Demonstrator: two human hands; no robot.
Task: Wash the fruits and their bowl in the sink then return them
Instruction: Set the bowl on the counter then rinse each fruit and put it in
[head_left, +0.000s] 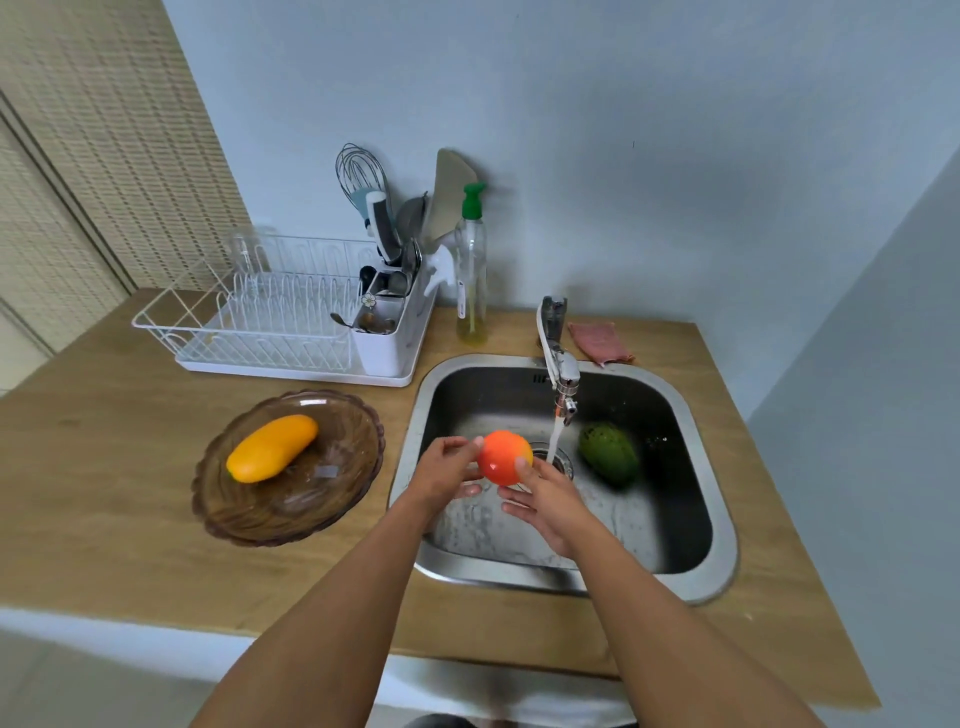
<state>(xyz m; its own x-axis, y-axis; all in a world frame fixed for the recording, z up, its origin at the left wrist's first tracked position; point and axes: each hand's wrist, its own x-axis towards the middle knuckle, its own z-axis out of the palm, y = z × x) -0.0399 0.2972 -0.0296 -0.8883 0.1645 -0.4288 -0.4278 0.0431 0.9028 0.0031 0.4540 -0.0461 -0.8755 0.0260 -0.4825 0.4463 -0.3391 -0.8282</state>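
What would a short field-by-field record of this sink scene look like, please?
held: orange fruit, gripped between left hand and right hand over the sink
tap: running; water stream falls just right of the orange fruit
in sink: green fruit, lying right of the drain
bowl: brown bowl on the counter, left of the sink
in bowl: yellow fruit
not yet in sink: yellow fruit, brown bowl
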